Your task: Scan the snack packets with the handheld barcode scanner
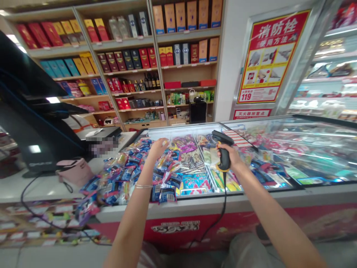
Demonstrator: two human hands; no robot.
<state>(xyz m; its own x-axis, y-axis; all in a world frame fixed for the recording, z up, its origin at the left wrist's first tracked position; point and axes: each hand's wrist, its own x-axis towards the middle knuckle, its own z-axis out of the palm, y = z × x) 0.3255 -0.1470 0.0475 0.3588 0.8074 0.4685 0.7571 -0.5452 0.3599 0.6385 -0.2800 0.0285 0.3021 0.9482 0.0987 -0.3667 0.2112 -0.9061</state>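
Note:
My right hand (230, 154) is wrapped round the handle of a black and yellow barcode scanner (225, 163), held upright above the chest freezer (234, 199). Its cable hangs down the freezer's front. My left hand (158, 147), a thin bracelet on its wrist, is over the heap of blue snack packets (131, 160) at the freezer's left. The fingers of this hand look curled; whatever they may hold is hidden. Purple packets (185, 143) and light-blue packets (195, 182) lie inside the freezer beyond and right of my left hand.
A dark checkout terminal (36, 123) and a pink pouch (75, 171) stand on the counter (11, 186) at left. Wire dividers (209, 178) split the freezer, and a glass lid (320, 149) covers its right part. Shelves of boxes (128, 61) line the back wall.

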